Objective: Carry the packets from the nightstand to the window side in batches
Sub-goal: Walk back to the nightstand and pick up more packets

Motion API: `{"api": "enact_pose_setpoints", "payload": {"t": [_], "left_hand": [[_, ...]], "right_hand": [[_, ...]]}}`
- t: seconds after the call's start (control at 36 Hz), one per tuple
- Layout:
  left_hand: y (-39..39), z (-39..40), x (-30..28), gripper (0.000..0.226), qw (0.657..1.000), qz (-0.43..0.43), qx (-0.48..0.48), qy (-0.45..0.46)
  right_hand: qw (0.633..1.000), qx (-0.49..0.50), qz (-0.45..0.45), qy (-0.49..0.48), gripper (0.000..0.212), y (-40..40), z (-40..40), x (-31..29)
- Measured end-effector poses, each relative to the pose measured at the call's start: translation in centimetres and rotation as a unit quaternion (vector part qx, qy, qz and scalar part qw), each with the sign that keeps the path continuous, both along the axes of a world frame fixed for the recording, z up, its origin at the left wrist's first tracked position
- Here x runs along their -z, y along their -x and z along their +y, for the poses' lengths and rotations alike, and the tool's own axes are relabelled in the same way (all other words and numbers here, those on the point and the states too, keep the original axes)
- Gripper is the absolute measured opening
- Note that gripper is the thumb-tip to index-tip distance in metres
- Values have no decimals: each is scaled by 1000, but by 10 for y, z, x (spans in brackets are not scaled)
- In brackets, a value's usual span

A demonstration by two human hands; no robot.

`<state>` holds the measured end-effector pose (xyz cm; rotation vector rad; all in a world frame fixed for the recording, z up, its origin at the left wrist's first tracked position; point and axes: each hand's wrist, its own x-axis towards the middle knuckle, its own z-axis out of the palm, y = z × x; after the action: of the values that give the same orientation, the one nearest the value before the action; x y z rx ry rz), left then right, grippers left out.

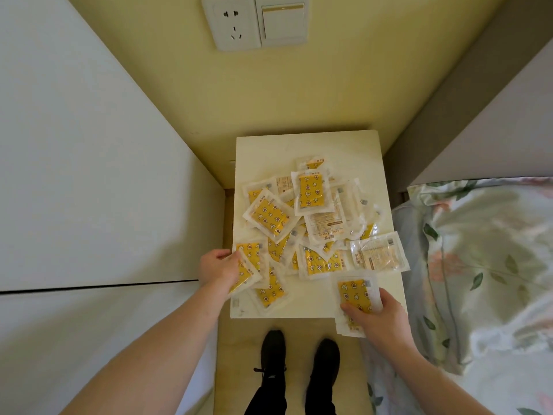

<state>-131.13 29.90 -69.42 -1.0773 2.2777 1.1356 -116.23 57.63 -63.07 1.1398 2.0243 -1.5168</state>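
Yellow wall behind, white cabinet (pixel 74 175) left, floral bedding (pixel 478 265) right, narrow floor strip between with black shoes (pixel 299 363). White nightstand (pixel 314 148) top has a bare back strip and bare front-centre patch. Pile of packets (pixel 311 217) covers the middle, one clear packet (pixel 378 254) hanging over the right edge. Left hand (pixel 218 269) at the left edge, fingers closed on a few yellow packets (pixel 247 266). Right hand (pixel 378 317) at the front-right corner, clamping a small stack (pixel 354 295) that juts past the front edge
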Motion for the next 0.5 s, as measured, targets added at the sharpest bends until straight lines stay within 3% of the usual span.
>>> {"api": "enact_pose_setpoints", "payload": {"t": [0.17,0.5], "left_hand": [[-11,-6,-18,14,998,34,-37,-49],[-46,1,-108,16,987,94,132,-19]], "right_hand": [[1000,-7,-10,17,36,-6,-13,3],[1000,-4,-8,13,33,-17,-13,-41]]}}
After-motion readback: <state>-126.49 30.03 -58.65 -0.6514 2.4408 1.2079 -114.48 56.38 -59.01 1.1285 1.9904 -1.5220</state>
